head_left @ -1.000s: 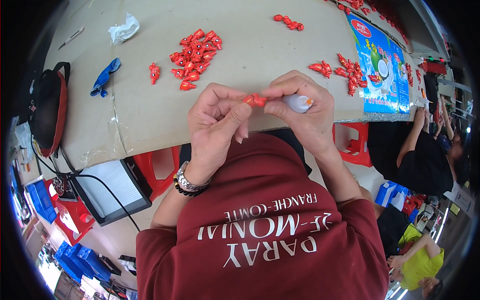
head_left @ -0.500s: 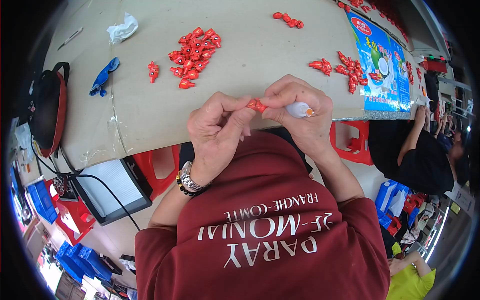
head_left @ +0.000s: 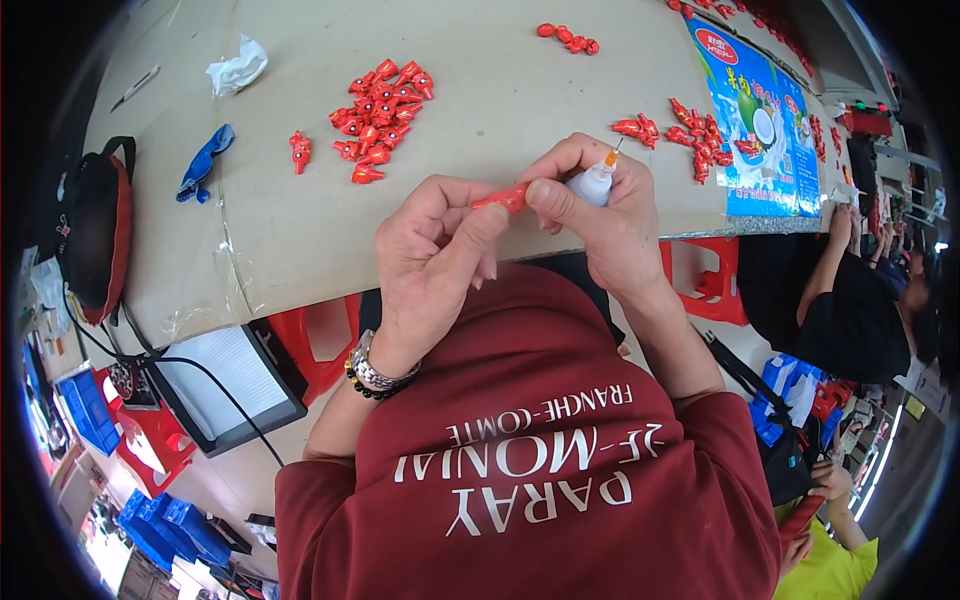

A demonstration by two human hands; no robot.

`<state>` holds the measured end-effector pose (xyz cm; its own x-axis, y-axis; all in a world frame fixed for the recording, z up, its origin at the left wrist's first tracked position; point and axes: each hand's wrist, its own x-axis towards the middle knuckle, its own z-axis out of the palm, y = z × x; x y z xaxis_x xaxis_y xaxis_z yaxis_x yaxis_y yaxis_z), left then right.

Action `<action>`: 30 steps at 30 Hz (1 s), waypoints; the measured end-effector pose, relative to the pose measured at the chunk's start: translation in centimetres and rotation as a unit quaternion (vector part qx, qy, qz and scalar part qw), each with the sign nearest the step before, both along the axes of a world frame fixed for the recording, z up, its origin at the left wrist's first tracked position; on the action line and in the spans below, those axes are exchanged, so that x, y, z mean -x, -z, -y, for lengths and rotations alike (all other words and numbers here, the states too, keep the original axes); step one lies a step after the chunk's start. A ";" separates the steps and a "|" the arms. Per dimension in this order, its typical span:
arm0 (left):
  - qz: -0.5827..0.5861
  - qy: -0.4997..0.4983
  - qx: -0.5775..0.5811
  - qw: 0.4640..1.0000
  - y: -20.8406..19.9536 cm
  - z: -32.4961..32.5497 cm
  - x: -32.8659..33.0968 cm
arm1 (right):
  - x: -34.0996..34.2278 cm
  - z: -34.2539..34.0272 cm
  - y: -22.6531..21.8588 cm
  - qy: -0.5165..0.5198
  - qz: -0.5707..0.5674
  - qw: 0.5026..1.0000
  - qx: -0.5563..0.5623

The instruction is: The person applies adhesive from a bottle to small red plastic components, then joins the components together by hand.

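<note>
Over the table's near edge, a small red plastic figure part is pinched between both my hands. My left hand grips its left end with thumb and forefinger. The thumb and forefinger of my right hand close on its right end. That same hand also keeps a small white squeeze bottle in its curled fingers, its orange needle tip pointing up and away from me. Beyond my hands lies a heap of red figure pieces with dark eye spots, and a single similar piece rests left of it.
More red parts lie to the right beside a blue printed sheet; several red pieces sit far back. At left are crumpled tissue, a blue crumpled item, a pen and a black-red bag. Another person sits at right.
My right hand has turned, so the bottle's needle tip swings from pointing right to pointing up. The red part has tilted between my fingers, and its right end now sits higher.
</note>
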<state>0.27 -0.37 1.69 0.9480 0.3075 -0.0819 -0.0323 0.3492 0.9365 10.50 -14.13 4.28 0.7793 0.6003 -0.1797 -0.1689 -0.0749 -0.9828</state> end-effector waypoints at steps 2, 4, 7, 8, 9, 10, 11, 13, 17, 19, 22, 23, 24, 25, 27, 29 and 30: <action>-0.024 -0.004 0.043 0.999 -0.1 0.0 0.1 | 0.1 -0.2 -0.3 0.005 0.020 1.000 0.010; -0.022 0.007 0.041 0.999 0.2 -0.2 0.2 | 0.1 -0.3 -0.3 0.010 0.040 0.999 0.019; -0.020 0.019 0.051 0.998 0.6 -0.2 0.3 | 0.0 -0.1 -0.1 -0.011 0.070 0.997 0.033; -0.022 0.019 0.064 0.998 0.6 -0.2 0.3 | 0.1 -0.2 0.0 -0.009 0.092 0.995 0.034; -0.022 0.019 0.064 0.998 0.6 -0.2 0.3 | 0.2 -0.3 0.0 -0.008 0.113 0.993 0.034; -0.017 0.018 0.068 0.997 0.6 -0.1 0.4 | 0.3 -0.3 0.1 -0.008 0.112 0.993 0.034; -0.012 0.016 0.071 0.997 0.7 -0.1 0.4 | 0.5 -0.4 0.1 -0.001 0.116 0.993 0.021; -0.011 0.012 0.066 0.998 0.7 0.1 0.4 | 0.6 -0.4 0.3 0.005 0.120 0.993 0.007; 0.007 0.001 0.055 0.998 0.9 0.2 0.4 | 0.8 -0.4 0.8 0.015 0.144 0.989 -0.008; 0.010 -0.005 0.053 0.999 0.8 0.4 0.3 | 0.8 -0.4 0.8 0.017 0.151 0.988 -0.011; 0.015 -0.012 0.043 0.999 0.8 0.5 0.3 | 0.9 -0.4 0.7 0.024 0.153 0.988 -0.016; 0.018 -0.013 0.034 0.999 0.8 0.5 0.3 | 0.9 -0.4 0.7 0.022 0.157 0.987 -0.013; 0.018 -0.014 0.034 0.999 0.8 0.5 0.3 | 0.9 -0.4 0.7 0.021 0.162 0.987 -0.010; 0.016 -0.014 0.033 0.999 0.8 0.6 0.4 | 0.9 -0.4 0.8 0.021 0.161 0.987 -0.010; 0.015 -0.014 0.032 0.999 0.8 0.6 0.4 | 0.9 -0.3 1.0 0.019 0.169 0.985 -0.017; 0.013 -0.020 0.021 0.999 0.8 0.6 0.4 | 0.9 -0.4 1.0 0.018 0.171 0.985 -0.017; 0.013 -0.020 0.021 0.999 0.8 0.6 0.4 | 0.9 -0.4 1.0 0.018 0.174 0.984 -0.017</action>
